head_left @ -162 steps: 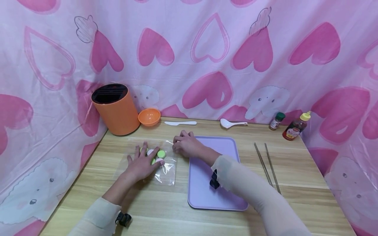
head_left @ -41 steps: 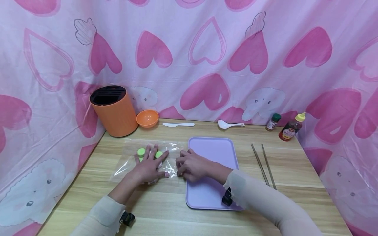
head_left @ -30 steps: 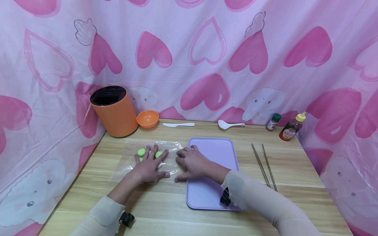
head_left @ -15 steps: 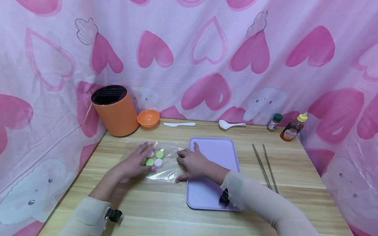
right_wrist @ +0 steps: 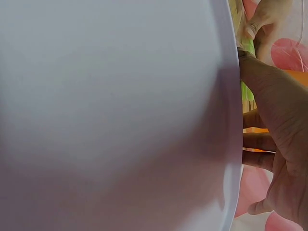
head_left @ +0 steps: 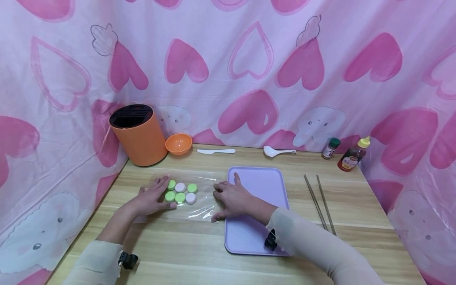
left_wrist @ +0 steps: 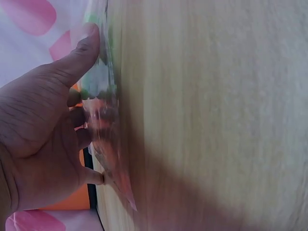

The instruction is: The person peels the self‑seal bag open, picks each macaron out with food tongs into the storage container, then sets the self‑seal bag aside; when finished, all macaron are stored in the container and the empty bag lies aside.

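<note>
Several green and pale pink macarons (head_left: 180, 197) lie in two rows in a clear plastic bag (head_left: 203, 206) flat on the table. My left hand (head_left: 151, 196) rests at the bag's left end with fingers and thumb spread, right beside the macarons. In the left wrist view, that left hand (left_wrist: 53, 110) has its fingertips on the clear film. My right hand (head_left: 235, 199) touches the bag's right end, thumb spread away from the fingers. It reaches across the left edge of a lilac tray (head_left: 256, 237); the right wrist view shows the fingers partly hidden behind the tray's rim (right_wrist: 235, 120).
An orange knife block (head_left: 142, 140), an orange bowl (head_left: 179, 144), a white knife (head_left: 215, 151) and a white spoon (head_left: 272, 151) line the back. A green-capped jar (head_left: 331, 148) and a yellow-capped sauce bottle (head_left: 354, 155) stand back right. Metal chopsticks (head_left: 315, 202) lie right of the tray.
My left hand has slid left off the macarons to the bag's left end, leaving them uncovered. My right hand has moved down along the bag's right end, its thumb now spread from the fingers.
</note>
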### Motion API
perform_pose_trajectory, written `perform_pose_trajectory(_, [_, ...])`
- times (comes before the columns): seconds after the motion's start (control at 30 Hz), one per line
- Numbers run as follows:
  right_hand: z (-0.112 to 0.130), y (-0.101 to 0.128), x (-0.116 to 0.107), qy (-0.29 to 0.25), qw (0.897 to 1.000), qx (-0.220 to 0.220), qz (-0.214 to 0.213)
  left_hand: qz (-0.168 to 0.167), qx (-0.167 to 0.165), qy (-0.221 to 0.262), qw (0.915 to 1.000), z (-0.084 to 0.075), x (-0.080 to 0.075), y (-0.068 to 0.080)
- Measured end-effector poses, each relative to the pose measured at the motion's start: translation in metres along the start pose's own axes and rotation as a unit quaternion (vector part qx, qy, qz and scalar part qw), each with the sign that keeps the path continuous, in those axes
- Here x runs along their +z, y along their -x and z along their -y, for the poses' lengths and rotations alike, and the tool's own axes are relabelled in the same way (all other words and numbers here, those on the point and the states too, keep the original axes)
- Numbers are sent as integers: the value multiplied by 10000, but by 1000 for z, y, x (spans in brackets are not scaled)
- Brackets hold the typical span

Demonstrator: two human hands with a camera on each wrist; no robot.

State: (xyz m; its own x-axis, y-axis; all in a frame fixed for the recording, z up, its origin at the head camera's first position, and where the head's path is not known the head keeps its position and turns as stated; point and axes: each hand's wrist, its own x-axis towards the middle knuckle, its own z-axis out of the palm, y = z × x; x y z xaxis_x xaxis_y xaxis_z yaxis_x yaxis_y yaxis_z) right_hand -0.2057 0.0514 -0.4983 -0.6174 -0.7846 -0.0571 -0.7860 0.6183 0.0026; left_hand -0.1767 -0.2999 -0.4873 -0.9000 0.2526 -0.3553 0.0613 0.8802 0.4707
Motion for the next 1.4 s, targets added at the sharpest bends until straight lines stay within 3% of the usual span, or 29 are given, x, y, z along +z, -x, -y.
perform_pose_trajectory(0.4, [-1,2,-1,-79,10000,21,41,57,-77,62,9999,5,2,-1])
perform_pose_trajectory(0.7, [-2,3,-1,-47,10000,43,-1,15,-7,-263,9997,9,4,-3])
perform_pose_trajectory(1.07, [-3,4,1,-43,10000,17,-42,420,101,306,9986,8,-9,4])
perform_pose_trajectory(1.4, [-3,5,1,-112,9999,47,0,358,155,75,9992,8,-10,4])
